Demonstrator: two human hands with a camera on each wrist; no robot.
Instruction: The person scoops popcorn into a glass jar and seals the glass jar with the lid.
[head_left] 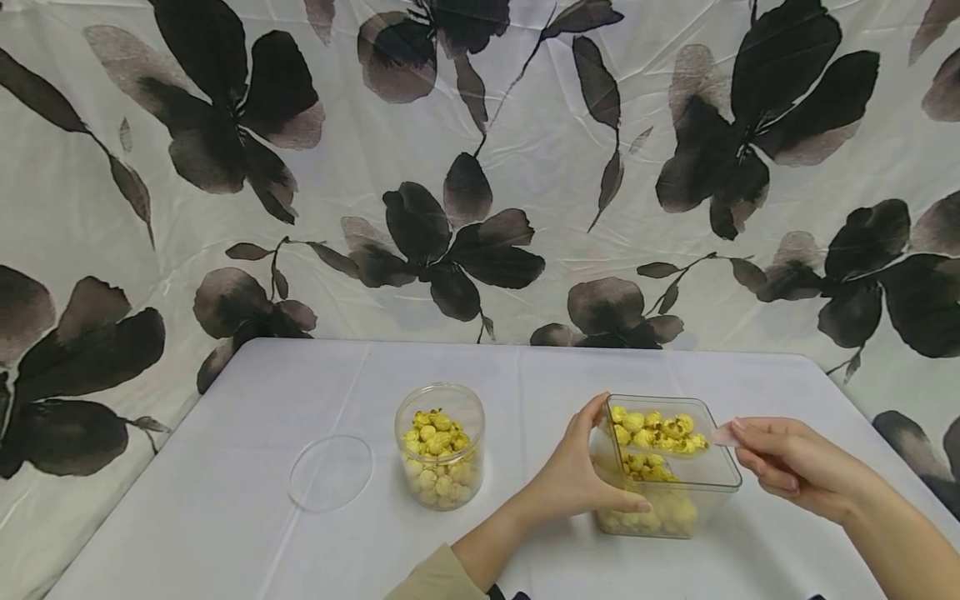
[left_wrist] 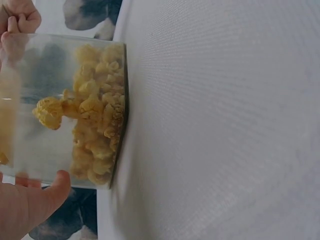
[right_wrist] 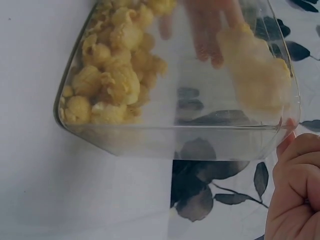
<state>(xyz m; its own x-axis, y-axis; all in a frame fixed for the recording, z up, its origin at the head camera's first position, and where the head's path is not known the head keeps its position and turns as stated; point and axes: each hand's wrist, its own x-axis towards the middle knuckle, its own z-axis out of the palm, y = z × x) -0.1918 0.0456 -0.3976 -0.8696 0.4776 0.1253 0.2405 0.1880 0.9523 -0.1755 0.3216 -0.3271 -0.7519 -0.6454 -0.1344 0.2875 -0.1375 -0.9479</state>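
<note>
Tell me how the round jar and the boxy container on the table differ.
The round jar is cylindrical, while the boxy container has flat sides and rounded corners. The round jar stands untouched; the boxy container is gripped by the left hand. The round jar's popcorn forms one heap, whereas the boxy container has some near its top, apart from the pile below. Both are clear.

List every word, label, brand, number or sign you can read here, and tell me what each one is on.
None can be read in any view.
Rectangular container: no marking on the sides that show.
Round jar: none visible.
Clear round lid: none visible.
Backdrop: printed flowers and leaves, no lettering.
Pale piece in the right hand: too little shows to tell.
</note>
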